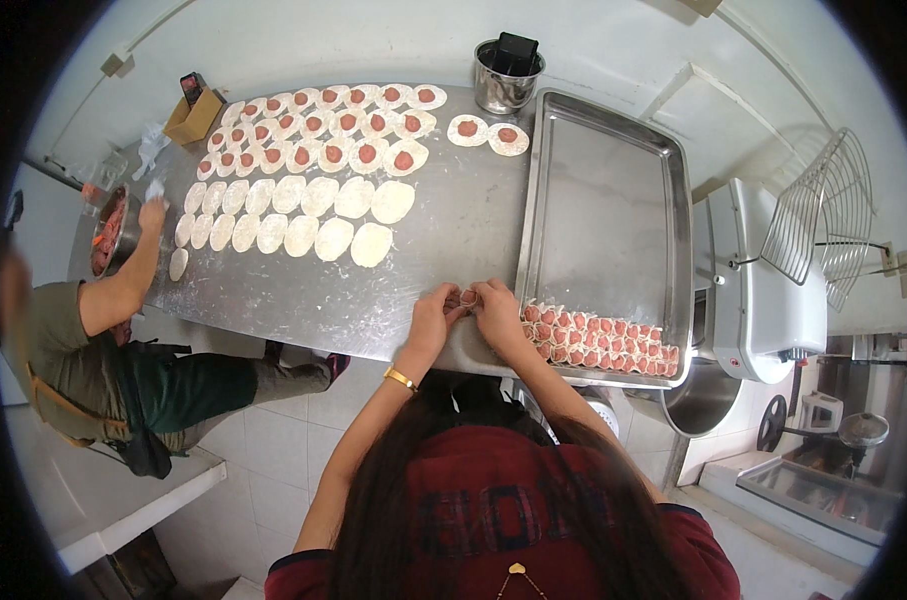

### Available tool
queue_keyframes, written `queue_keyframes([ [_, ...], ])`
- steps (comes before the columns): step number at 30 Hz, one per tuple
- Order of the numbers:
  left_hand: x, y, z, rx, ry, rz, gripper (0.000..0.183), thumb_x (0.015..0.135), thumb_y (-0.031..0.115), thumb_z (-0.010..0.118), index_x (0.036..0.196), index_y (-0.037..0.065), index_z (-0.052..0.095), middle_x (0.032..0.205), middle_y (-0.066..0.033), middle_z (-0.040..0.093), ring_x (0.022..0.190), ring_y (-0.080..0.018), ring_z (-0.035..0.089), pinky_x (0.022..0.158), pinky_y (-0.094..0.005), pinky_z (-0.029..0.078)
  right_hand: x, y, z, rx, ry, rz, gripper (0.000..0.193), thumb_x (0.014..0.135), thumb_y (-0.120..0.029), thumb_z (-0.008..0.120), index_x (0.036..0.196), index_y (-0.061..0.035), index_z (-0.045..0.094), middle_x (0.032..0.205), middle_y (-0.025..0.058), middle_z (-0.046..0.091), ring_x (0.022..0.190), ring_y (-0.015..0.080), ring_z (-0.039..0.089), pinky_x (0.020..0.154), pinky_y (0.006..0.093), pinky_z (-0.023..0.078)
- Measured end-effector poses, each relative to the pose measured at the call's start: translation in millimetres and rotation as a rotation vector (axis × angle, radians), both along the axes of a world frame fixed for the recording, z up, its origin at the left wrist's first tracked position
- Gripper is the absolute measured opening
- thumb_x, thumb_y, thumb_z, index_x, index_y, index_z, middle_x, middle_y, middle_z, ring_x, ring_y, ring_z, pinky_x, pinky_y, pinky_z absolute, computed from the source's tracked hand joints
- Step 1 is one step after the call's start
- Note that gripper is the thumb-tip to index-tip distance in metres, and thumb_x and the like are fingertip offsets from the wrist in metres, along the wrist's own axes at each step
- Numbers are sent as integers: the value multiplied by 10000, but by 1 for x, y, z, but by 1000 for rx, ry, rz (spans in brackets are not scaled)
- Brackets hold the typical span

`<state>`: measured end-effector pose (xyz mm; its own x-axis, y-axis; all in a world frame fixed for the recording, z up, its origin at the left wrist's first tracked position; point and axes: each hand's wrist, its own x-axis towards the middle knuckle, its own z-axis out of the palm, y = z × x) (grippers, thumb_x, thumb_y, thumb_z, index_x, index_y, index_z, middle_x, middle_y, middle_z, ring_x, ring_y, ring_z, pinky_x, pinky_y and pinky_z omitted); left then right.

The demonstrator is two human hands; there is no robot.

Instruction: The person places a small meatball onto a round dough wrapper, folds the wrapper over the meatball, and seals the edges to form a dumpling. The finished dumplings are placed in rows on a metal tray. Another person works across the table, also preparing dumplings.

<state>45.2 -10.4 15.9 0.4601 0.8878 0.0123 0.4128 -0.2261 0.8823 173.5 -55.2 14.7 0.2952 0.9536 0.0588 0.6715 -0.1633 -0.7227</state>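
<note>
Just below frame centre, left hand [432, 318] and right hand [497, 312] together, both grips pinched shut on one dumpling [466, 297], folding it. Beside the metal tray [605, 200] at right, handy to its finished rows [598, 345]; filled wrappers [323, 130] on the floured counter [443, 230], upper left.

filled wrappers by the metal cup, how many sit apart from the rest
2 filled wrappers: one below the cup, the other right of it beside the tray; none seems hidden.

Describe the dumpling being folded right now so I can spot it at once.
Start at the big metal tray on the right of the floured steel table. Just off the tray's near left corner, the left hand and right hand meet. The dumpling is pinched between their fingertips, the only one held up, unlike the finished rows in the tray.
</note>
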Motion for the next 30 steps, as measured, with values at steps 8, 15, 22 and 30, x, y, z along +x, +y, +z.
queue_keyframes([
  [8,-3,-2,-2,-66,-10,37,227,715,-23,655,924,-17,566,827,-140,648,784,-239,652,693,-309,511,3,-2,4,3,-37,96,307,721,23,481,1003,-46,582,931,174,549,859,375,565,730,433,467],
  [15,-12,35,-9,12,-29,96,182,707,-13,643,880,-18,587,792,-146,629,722,-243,633,645,-320,504,-5,1,2,1,-153,168,341,682,41,562,1009,-52,597,953,147,565,868,346,572,749,409,472],
  [22,39,138,-28,325,102,81,100,743,78,589,808,2,593,724,-194,593,690,-341,579,637,-413,453,34,-30,46,17,345,-46,329,683,61,585,998,-29,607,939,107,562,827,264,604,748,329,505],
  [30,119,270,-43,302,361,243,337,753,259,636,852,-62,608,852,-261,615,828,-409,590,745,-457,452,165,-152,76,75,264,-601,485,640,78,611,1086,-114,620,944,70,585,844,171,601,749,266,503],
])
